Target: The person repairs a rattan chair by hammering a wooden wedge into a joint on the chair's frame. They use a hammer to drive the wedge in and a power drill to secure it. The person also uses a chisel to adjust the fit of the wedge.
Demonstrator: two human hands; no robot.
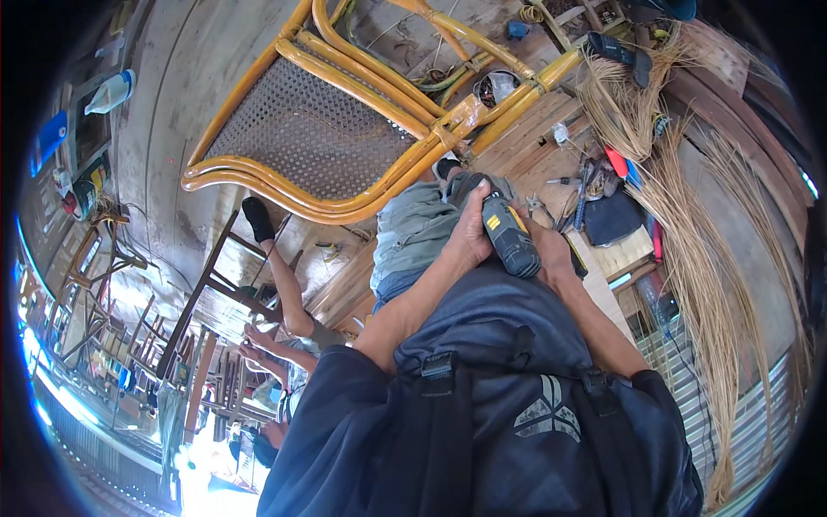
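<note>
A dark power tool with yellow marks [510, 234] was held up in front of the person's shirt, over the lap and short of the near edge of the cane chair [314, 138]. The left hand [470, 226] was closed around one side of its body, thumb stretched along the upper end. The right hand [544, 248] lay against the opposite side; its fingers were hidden, so how far it was closed could not be told. Judging by this, the step in hand was handling the tool, apart from the chair; whether it was running could not be told. A next move would seem to call for a steady hold and a clear view of the tool's working end, which did not show well. Beyond the right hand, a black pouch [613, 217] lay toward the far edge of a pale board [627, 252], with dried strands [689, 250] trailing past the board's right edge.
</note>
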